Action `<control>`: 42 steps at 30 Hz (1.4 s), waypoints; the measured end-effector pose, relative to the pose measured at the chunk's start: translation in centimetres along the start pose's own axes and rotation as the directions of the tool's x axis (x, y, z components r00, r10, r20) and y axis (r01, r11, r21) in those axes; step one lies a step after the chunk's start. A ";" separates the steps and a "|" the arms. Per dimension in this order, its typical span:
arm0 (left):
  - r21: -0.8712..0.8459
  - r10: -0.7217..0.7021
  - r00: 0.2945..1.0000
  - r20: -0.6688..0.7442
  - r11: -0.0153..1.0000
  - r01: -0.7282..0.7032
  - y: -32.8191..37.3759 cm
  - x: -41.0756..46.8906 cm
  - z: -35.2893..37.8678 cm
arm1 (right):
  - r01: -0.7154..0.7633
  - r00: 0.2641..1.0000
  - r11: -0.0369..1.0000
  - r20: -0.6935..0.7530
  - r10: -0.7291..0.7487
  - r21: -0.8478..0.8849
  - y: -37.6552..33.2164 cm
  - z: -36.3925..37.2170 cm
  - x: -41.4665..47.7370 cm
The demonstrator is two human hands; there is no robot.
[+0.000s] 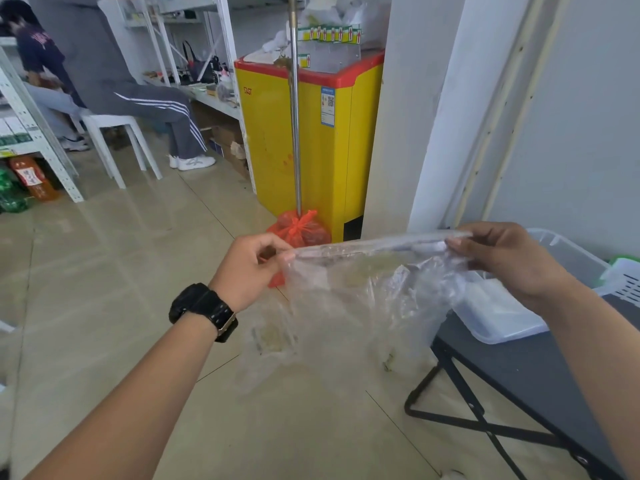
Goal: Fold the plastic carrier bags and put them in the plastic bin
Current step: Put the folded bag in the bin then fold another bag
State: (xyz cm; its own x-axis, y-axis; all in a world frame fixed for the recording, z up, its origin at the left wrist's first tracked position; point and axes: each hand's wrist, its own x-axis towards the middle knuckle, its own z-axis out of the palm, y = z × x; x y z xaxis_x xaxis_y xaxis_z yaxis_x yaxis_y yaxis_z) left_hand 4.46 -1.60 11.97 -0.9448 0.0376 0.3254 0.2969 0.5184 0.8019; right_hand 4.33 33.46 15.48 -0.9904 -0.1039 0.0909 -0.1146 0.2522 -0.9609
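A clear plastic carrier bag (353, 289) hangs in the air in front of me, stretched flat along its top edge. My left hand (247, 268), with a black watch on the wrist, pinches the bag's left top corner. My right hand (505, 258) pinches the right top corner. The bag's lower part droops loose above the floor. A translucent plastic bin (564, 252) sits on a dark folding table (519, 368) at the right, partly behind my right hand and the bag.
A yellow freezer (294, 140) with a red rim stands ahead, a metal pole (294, 98) and a tied red bag (299, 228) in front of it. Two people sit on white chairs at back left beside metal shelving (38, 133). A white basket (623, 282) is at far right.
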 end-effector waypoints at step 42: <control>-0.005 -0.168 0.937 0.307 0.984 0.178 -2.8 -2.2 -8.3 | -0.022 0.938 0.981 -0.336 0.088 0.194 0.2 -0.6 0.8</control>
State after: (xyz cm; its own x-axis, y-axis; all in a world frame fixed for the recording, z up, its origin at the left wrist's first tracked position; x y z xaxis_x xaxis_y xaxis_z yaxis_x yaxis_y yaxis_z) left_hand 6.90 -10.17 13.17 -0.9774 0.2106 0.0161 0.1244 0.5122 0.8498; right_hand 3.42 34.03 15.51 -0.9646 0.2483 0.0891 -0.0756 0.0632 -0.9951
